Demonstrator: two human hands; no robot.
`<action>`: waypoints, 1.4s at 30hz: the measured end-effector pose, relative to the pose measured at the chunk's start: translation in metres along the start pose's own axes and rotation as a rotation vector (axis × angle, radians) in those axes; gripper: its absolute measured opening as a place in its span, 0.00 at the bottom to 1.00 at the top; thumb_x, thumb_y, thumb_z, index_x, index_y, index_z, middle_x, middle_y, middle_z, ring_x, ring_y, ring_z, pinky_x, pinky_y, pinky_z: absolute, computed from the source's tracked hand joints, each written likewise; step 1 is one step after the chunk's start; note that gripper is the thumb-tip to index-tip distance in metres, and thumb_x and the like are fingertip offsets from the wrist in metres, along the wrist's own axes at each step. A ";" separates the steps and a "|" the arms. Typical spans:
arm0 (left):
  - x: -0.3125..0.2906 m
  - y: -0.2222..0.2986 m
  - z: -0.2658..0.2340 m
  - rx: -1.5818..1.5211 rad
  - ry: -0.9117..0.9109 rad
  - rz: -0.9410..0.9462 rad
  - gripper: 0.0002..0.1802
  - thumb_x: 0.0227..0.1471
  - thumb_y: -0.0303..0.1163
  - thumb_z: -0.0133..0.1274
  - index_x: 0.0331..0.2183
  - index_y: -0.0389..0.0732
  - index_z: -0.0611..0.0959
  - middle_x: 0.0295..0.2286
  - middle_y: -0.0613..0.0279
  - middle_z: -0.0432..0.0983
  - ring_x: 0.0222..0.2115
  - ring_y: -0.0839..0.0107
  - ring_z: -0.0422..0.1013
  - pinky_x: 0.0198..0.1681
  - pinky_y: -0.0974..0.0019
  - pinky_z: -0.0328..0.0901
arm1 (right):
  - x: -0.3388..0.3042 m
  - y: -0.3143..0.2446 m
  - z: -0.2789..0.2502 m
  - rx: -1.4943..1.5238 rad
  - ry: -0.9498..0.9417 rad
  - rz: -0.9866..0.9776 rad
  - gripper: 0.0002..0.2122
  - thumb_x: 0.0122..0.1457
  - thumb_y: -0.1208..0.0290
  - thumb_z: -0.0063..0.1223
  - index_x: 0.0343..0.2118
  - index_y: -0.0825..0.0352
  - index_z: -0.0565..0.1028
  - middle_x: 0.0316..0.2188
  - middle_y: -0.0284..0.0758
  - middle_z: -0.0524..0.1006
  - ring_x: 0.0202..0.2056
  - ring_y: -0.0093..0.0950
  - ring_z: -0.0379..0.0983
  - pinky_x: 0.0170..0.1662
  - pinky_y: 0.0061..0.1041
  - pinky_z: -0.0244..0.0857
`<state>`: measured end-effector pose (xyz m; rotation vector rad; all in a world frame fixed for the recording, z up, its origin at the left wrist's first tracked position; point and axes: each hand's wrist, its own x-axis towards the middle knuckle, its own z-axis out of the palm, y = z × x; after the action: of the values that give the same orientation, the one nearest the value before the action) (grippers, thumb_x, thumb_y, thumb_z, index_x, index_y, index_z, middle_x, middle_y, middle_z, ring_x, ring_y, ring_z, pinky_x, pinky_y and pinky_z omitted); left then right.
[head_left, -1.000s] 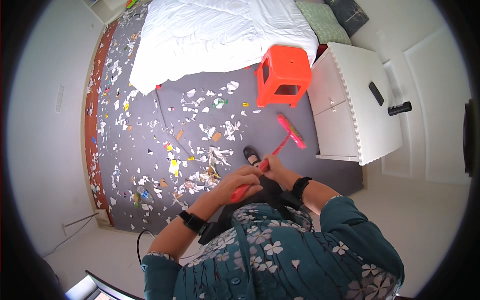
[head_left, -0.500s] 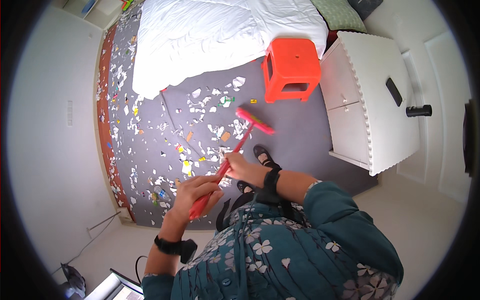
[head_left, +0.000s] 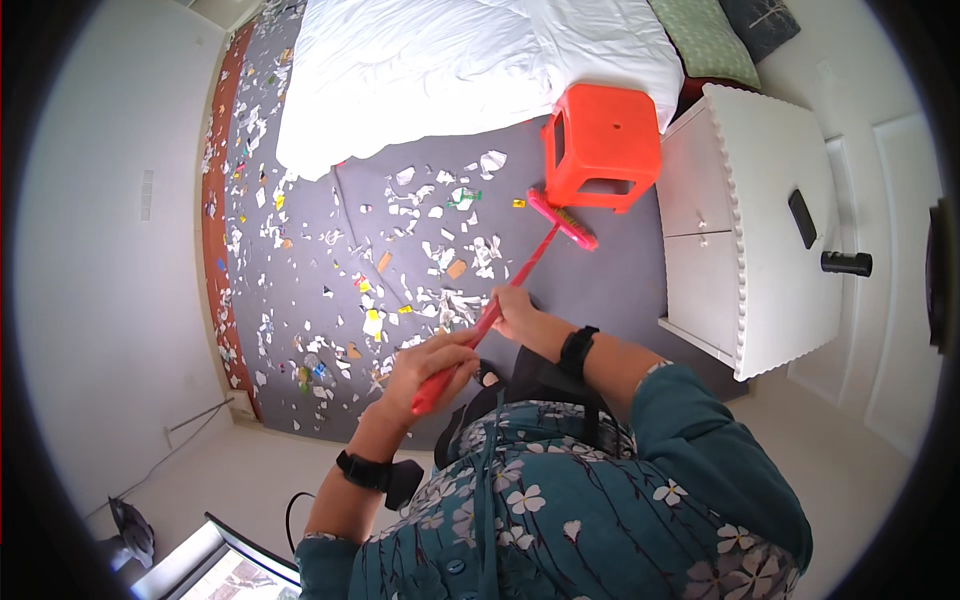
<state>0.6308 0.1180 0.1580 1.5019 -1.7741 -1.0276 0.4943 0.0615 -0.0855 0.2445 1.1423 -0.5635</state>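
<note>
Where paper scraps (head_left: 440, 270) litter carpet, broom (head_left: 520, 275), orange stool (head_left: 600, 145) close.

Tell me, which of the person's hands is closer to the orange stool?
Right. The right hand grips the broom handle farther along, toward the orange stool; the left hand holds the handle's near end, farther back.

The broom (head_left: 520, 270) I grip is glossy red-pink plastic. Beside its head, the orange stool (head_left: 600, 145) looks smooth moulded plastic. Left of that stool, torn paper scraps (head_left: 440, 300) lie on matt grey carpet (head_left: 600, 280); behind it, soft white cloth bedding (head_left: 450, 70).
</note>
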 end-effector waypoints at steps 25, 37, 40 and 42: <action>-0.090 -0.016 0.011 -0.334 -0.056 0.090 0.04 0.51 0.21 0.56 0.26 0.35 0.78 0.31 0.54 0.78 0.40 0.55 0.76 0.46 0.57 0.69 | -0.061 0.070 -0.024 -0.119 0.083 0.017 0.06 0.55 0.79 0.46 0.23 0.64 0.65 0.19 0.35 0.63 0.15 0.26 0.58 0.14 0.25 0.46; -0.211 0.020 -0.061 -0.018 0.060 0.204 0.14 0.32 0.23 0.66 0.19 0.41 0.74 0.21 0.59 0.72 0.27 0.57 0.76 0.27 0.62 0.71 | -0.121 0.216 0.073 -0.326 -0.235 0.240 0.05 0.54 0.81 0.52 0.30 0.67 0.68 0.19 0.34 0.67 0.19 0.30 0.66 0.27 0.35 0.66; -0.224 0.012 -0.061 -0.051 0.078 0.250 0.13 0.33 0.22 0.65 0.20 0.40 0.74 0.22 0.58 0.73 0.28 0.56 0.76 0.28 0.60 0.71 | -0.121 0.217 0.061 -0.308 -0.227 0.183 0.05 0.53 0.81 0.53 0.30 0.67 0.68 0.19 0.34 0.67 0.19 0.30 0.66 0.28 0.36 0.66; -0.231 0.000 -0.049 -0.107 0.101 0.251 0.10 0.38 0.21 0.62 0.20 0.38 0.75 0.23 0.56 0.73 0.29 0.55 0.76 0.31 0.59 0.71 | -0.113 0.214 0.040 -0.309 -0.229 0.141 0.05 0.53 0.82 0.52 0.29 0.67 0.68 0.19 0.35 0.66 0.19 0.30 0.66 0.28 0.36 0.67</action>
<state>0.7154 0.3361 0.1932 1.2089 -1.7538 -0.8896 0.6077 0.2554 0.0122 -0.0066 0.9653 -0.2761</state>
